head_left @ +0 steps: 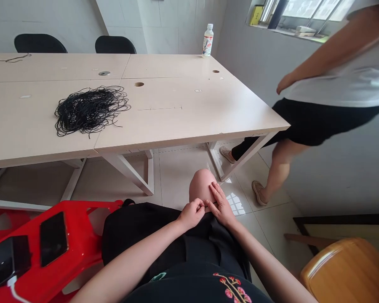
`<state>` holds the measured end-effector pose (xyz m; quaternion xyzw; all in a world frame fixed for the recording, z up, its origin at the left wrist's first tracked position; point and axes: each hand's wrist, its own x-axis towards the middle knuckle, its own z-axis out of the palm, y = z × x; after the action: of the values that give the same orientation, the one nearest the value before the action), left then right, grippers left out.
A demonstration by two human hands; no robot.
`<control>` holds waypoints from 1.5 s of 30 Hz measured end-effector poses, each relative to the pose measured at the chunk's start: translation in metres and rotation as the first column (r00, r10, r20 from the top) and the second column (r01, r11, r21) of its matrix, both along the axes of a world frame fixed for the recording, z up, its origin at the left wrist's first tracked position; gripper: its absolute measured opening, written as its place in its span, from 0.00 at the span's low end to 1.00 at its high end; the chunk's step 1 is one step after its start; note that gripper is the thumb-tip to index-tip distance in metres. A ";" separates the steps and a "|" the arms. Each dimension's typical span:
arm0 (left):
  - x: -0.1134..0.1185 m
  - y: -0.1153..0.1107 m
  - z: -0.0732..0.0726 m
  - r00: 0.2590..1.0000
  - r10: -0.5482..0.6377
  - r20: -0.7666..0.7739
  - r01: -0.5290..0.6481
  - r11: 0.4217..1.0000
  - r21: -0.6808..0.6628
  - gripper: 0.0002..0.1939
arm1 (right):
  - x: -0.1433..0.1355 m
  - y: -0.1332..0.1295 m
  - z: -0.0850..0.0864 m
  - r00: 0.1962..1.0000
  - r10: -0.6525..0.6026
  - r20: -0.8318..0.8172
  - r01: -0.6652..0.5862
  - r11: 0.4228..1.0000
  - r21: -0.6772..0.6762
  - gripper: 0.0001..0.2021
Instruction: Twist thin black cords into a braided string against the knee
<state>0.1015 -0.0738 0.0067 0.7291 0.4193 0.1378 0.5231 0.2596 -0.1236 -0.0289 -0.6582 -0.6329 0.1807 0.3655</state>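
Observation:
My left hand (193,213) is closed in a pinch beside my bare knee (202,183), on the black cloth of my clothing. A short dark strand shows between it and the other hand; the held part is too small to make out. My right hand (220,206) lies flat on the side of the knee, fingers stretched out, its thumb near the left fingertips. On the pale table (164,126) ahead, a tangled heap of thin black cords (86,110) lies left of the middle.
A bottle (207,41) stands at the table's back edge. Another person (328,105) is at the right, beside the table. A red stool (78,240) with a phone (53,237) is at my left, a wooden chair (350,269) at lower right. Two black chairs stand behind the table.

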 end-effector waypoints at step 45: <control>0.008 0.024 0.016 0.998 0.028 0.059 -0.020 0.989 -0.144 0.08 | 0.006 0.003 0.031 0.994 0.046 0.098 -0.035 0.993 -0.110 0.12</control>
<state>0.1096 -0.0495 0.0224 0.6802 0.4208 0.1358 0.5847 0.2660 -0.1209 0.0023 -0.6722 -0.6531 0.1885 0.2933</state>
